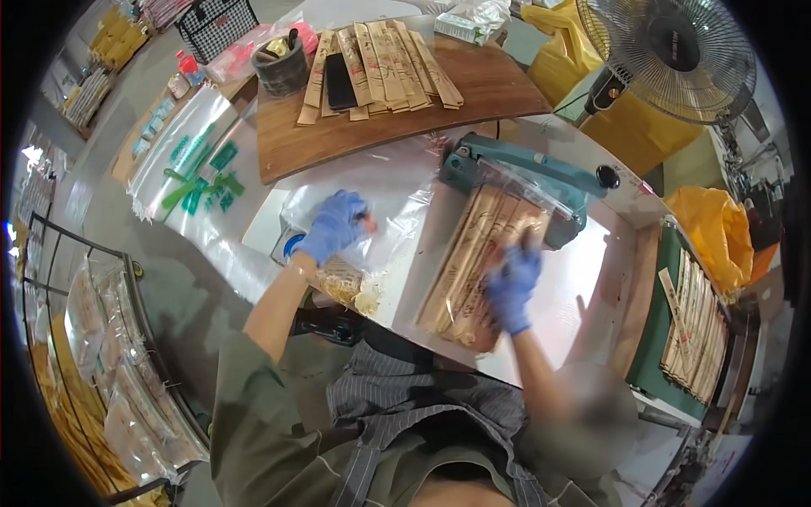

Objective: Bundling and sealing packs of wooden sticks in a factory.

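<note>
Right hand, blue-gloved and motion-blurred, presses flat on the clear bag of chopstick packets at table centre, its top under the teal heat sealer at twelve o'clock. Left hand, at nine o'clock, pins loose plastic film, fingers curled.

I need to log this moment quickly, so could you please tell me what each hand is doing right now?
Left hand: fingers curled, pressing on clear plastic bags; grip cannot be told.
Right hand: blurred, resting on the bagged bundle of paper sleeves; grip cannot be told.

gloved hands: 2 | sealing machine: 1 | fan: 1 | wooden board: 1 | yellow bags: 2 (a third cannot be told)
</note>
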Demonstrator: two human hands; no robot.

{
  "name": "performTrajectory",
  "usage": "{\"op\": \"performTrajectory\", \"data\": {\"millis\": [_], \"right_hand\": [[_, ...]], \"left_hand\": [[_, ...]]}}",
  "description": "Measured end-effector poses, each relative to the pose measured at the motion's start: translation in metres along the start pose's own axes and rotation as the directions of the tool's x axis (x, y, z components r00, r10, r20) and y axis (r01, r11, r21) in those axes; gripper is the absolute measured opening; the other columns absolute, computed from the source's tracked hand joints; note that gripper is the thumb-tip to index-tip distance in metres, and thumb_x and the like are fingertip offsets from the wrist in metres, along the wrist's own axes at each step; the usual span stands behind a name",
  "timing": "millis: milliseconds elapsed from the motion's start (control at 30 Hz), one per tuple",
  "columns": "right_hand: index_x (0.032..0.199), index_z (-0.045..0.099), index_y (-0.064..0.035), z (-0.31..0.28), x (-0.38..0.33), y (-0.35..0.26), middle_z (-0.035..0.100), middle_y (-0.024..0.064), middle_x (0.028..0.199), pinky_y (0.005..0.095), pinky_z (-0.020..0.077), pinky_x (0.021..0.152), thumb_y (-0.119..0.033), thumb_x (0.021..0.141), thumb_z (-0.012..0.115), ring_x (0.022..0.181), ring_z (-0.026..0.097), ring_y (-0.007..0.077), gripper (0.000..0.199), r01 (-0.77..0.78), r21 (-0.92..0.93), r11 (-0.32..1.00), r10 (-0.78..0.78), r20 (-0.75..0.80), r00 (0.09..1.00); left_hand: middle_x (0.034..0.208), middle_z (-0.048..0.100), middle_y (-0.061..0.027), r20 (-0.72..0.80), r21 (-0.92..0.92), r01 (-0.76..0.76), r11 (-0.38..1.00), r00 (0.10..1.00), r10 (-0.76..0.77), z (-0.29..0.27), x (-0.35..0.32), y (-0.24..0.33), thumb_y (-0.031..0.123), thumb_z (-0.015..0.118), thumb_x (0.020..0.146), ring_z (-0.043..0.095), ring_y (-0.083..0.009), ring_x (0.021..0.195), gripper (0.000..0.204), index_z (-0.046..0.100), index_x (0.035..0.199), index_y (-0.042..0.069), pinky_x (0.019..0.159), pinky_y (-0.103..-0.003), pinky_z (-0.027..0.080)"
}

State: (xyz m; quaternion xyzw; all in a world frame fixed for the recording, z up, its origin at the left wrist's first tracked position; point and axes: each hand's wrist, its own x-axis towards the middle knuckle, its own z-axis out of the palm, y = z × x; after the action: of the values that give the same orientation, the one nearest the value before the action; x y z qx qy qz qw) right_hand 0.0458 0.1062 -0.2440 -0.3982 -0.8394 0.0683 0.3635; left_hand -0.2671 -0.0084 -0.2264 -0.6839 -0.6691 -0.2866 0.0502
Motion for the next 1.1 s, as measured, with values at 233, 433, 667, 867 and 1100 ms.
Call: {"op": "performTrajectory", "data": {"millis": [233,433,667,867,1100], "right_hand": [[0.12,0.046,0.0012,0.026,-0.017,-0.084,0.048,0.0217,0.116,0.0392,0.0394,0.089,-0.021,0.084,0.059,0.104,0.049,0.0326,0.044,-0.101,0.476,0.874,0.083,0.059,0.995],[0.069,0.054,-0.0014,0.025,0.01,-0.059,0.051,0.0172,0.111,0.0458,0.0344,0.092,-0.011,0.064,0.056,0.103,0.045,0.0368,0.011,-0.084,0.283,0.955,0.113,-0.089,0.99],[0.081,0.056,0.0001,-0.002,-0.015,-0.087,0.046,0.0181,0.118,0.0457,0.0311,0.096,-0.012,0.062,0.059,0.114,0.038,0.0381,0.023,-0.124,0.325,0.938,0.115,0.048,0.992],[0.102,0.052,-0.0018,0.004,-0.009,-0.081,0.041,0.0216,0.122,0.0493,0.0254,0.101,-0.013,0.059,0.063,0.119,0.033,0.0407,0.046,-0.148,0.092,0.985,0.149,-0.001,0.989],[0.077,0.052,-0.0038,0.008,0.055,0.062,0.05,0.0173,0.086,0.0423,0.0396,0.071,-0.02,0.06,0.059,0.081,0.048,0.0342,0.024,-0.415,0.082,0.906,0.412,-0.397,0.82]], "left_hand": [[0.084,0.057,-0.0184,-0.211,-0.255,-0.1,0.962,0.976,0.045,0.072,0.014,0.089,0.015,0.052,0.081,0.054,-0.0362,0.081,0.013,0.056,0.084,0.003,0.073,-0.043,0.044],[0.071,0.05,-0.0116,-0.401,-0.133,0.272,0.953,0.865,-0.302,0.004,0.037,0.066,0.015,0.044,0.089,0.05,-0.0263,0.065,0.018,0.052,0.077,0.005,0.065,-0.036,0.045],[0.116,0.05,-0.0181,-0.192,0.306,-0.039,0.951,0.976,0.102,-0.033,0.039,0.19,0.022,0.054,0.081,0.043,-0.0365,0.11,0.031,0.053,0.104,0.002,0.094,-0.038,0.037],[0.114,0.053,-0.0179,-0.387,0.078,-0.209,0.975,0.895,0.223,0.037,0.017,0.072,0.014,0.051,0.072,0.053,-0.0337,0.1,0.064,0.037,0.133,0.008,0.091,-0.037,0.041],[0.109,0.053,-0.0182,-0.105,-0.157,0.084,0.984,0.989,-0.101,0.025,-0.006,0.086,-0.001,0.049,0.067,0.053,-0.0321,0.101,0.045,0.048,0.112,0.0,0.09,-0.038,0.04]]}}
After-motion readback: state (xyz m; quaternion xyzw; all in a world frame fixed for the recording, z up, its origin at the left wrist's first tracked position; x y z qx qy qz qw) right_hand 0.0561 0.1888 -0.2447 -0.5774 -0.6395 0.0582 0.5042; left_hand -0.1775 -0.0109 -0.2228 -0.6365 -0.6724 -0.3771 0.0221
